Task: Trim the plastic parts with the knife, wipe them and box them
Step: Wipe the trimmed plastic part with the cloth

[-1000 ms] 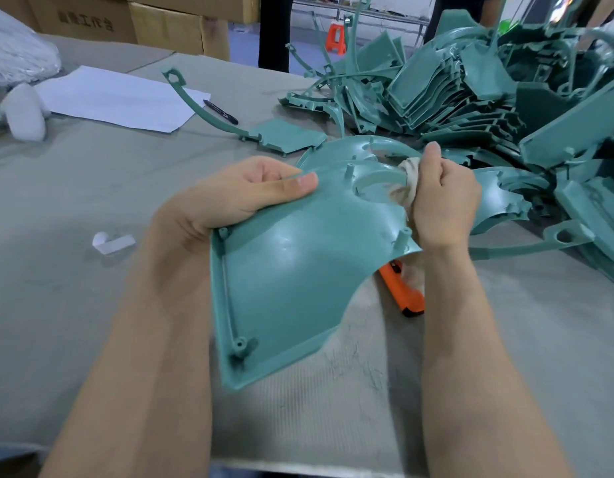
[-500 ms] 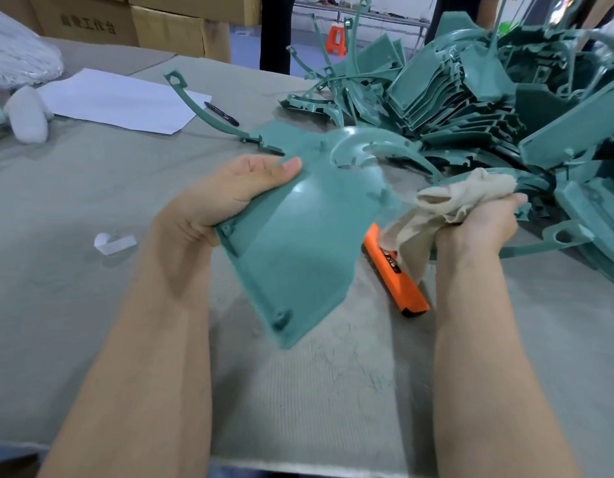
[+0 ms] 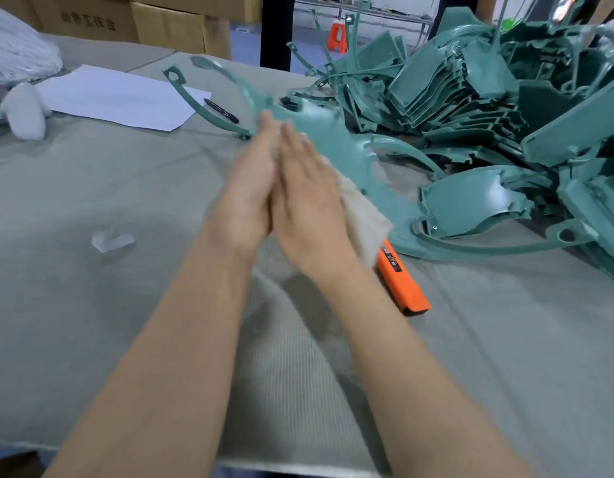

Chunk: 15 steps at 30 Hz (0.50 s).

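1. Brown cardboard boxes (image 3: 91,19) are stacked at the far edge of the table; they are closed, so their contents cannot be seen.
2. No plastic part is seen in any box. A large loose heap of teal moulded plastic parts (image 3: 471,98) is piled on the right of the grey fabric-covered table (image 3: 91,305).
3. One teal plastic panel with a thin curved arm (image 3: 333,132) is held above the table just left of the heap. It is blurred.
4. The left hand (image 3: 246,188) is laid against the panel with its fingers straight and together.
5. The right hand (image 3: 309,201) is pressed flat beside the left, fingers extended. A beige wiping cloth (image 3: 364,219) is trapped under its palm against the panel. Both thumbs are hidden, so a pinch cannot be confirmed.
6. An orange utility knife (image 3: 402,281) lies on the table just beside the right wrist, untouched and partly covered by the hanging cloth.
7. A second teal part with a looped arm (image 3: 181,88) lies beyond the hands, next to a black pen (image 3: 222,110) and a white sheet of paper (image 3: 119,98).
8. A small clear scrap (image 3: 112,239) lies left of the arms. A white wrapped bundle (image 3: 22,110) stands at the far left.
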Tool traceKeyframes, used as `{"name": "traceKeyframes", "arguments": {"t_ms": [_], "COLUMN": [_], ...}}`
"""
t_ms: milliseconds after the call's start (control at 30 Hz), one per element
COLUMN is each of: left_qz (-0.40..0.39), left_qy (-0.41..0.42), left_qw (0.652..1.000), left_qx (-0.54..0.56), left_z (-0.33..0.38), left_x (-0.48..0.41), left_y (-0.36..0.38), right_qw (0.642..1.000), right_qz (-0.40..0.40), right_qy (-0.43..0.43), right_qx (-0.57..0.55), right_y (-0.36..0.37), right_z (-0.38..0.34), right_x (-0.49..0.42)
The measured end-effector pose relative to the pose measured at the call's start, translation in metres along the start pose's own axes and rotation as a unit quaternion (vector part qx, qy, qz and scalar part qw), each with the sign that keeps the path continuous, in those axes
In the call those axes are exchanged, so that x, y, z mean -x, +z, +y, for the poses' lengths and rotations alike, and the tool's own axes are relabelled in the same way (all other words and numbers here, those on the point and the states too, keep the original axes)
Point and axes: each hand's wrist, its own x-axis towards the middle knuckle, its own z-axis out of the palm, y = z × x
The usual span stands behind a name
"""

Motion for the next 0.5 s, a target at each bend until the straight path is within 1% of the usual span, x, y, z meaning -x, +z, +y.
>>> {"name": "traceKeyframes", "arguments": {"t_ms": [67, 133, 200, 267, 333, 367, 400, 467, 500], "left_qz": [0.001, -0.022, -0.032, -0.022, -0.006, -0.003, 0.001, 0.009, 0.007], "left_qy": [-0.014, -0.002, 0.007, 0.017, 0.041, 0.048, 0.053, 0.052, 0.046], "left_qw": [0.998, 0.989, 0.98, 0.979, 0.985, 0.988, 0.99, 0.992, 0.991], "left_qx": [0.068, 0.143, 0.195, 0.2, 0.168, 0.147, 0.13, 0.119, 0.123], "left_z": [0.008, 0.013, 0.014, 0.014, 0.01, 0.008, 0.007, 0.007, 0.007], "left_x": [0.002, 0.004, 0.003, 0.002, 0.002, 0.003, 0.003, 0.004, 0.004], "left_y": [-0.013, -0.02, -0.017, -0.014, -0.009, -0.005, 0.0, 0.003, 0.001], "right_qw": [0.999, 0.997, 0.996, 0.995, 0.985, 0.977, 0.975, 0.981, 0.983], "right_qz": [0.002, 0.016, 0.05, 0.094, 0.117, 0.132, 0.153, 0.181, 0.175], "right_qy": [-0.048, -0.078, -0.071, -0.01, 0.099, 0.143, 0.149, 0.069, 0.031], "right_qx": [-0.012, -0.024, -0.019, 0.019, 0.08, 0.085, 0.063, -0.015, -0.037], "right_y": [0.006, 0.004, 0.003, -0.001, -0.01, -0.013, -0.013, -0.004, 0.002], "right_z": [-0.003, -0.002, 0.004, 0.017, 0.033, 0.039, 0.038, 0.021, 0.009], "right_x": [0.004, 0.006, 0.005, 0.001, -0.002, -0.002, 0.0, 0.004, 0.006]}}
